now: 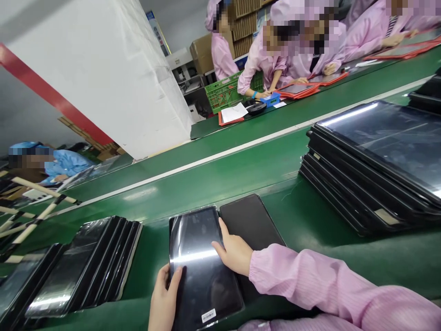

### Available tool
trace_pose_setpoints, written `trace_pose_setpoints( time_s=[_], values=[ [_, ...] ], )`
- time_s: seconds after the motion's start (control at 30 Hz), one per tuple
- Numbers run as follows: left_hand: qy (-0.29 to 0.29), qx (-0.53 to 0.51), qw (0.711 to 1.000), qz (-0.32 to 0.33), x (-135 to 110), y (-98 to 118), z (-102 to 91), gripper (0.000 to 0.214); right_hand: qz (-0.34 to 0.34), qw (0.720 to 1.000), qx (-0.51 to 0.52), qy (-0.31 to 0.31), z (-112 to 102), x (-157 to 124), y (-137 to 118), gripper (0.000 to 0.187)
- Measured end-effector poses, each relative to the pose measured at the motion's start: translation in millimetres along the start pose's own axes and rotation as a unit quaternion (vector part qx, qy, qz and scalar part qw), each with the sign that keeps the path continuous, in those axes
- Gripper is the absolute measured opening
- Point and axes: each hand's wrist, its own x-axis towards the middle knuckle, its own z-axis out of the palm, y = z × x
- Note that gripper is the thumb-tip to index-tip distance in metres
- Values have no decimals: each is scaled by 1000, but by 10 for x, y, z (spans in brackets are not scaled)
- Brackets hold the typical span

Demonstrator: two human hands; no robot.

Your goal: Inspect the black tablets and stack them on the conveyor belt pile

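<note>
A black tablet (201, 271) with a glossy film over its screen and a small white barcode label near its bottom edge lies before me. My left hand (162, 296) grips its left edge, thumb on the screen and fingers partly hidden behind. On the opposite side, my right hand (236, 250) holds the right edge, its thumb on the screen and a finger along the rim. Partly under my right sleeve, a dark matte panel (250, 220) rests on the green work surface (220, 170).
At right stands a tall stack of black tablets (344, 179). Overlapping film-covered tablets (93, 262) lean at left, beside a taped pipe frame (37, 220). Across the line, co-workers in pink (255, 64) handle red-edged panels (296, 90); a person in blue (69, 163) is far left.
</note>
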Motion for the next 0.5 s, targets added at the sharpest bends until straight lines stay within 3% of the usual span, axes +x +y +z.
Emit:
trace_pose_setpoints(
  time_s=[0.1, 0.17, 0.27, 0.33, 0.4, 0.5],
  values=[
    [17, -102, 994, -31, 36, -36, 43, 63, 11, 993, 114, 29, 21, -7, -1, 91],
    [22, -159, 985, -61, 55, -54, 86, 57, 17, 962, 267, 43, 56, -1, -9, 94],
    [31, -209, 973, -92, 68, -46, 140, 58, 2, 907, 421, 28, 93, -4, -35, 65],
    [32, -226, 968, -102, 69, 7, 168, 71, -12, 898, 439, 32, 76, -25, -58, 47],
    [37, -244, 964, -97, 67, 105, 198, 82, -23, 895, 444, 50, 14, -60, -80, 46],
    [17, -292, 954, -65, 66, 294, 267, 83, -53, 880, 464, 87, -158, -122, -87, 44]
  ],
)
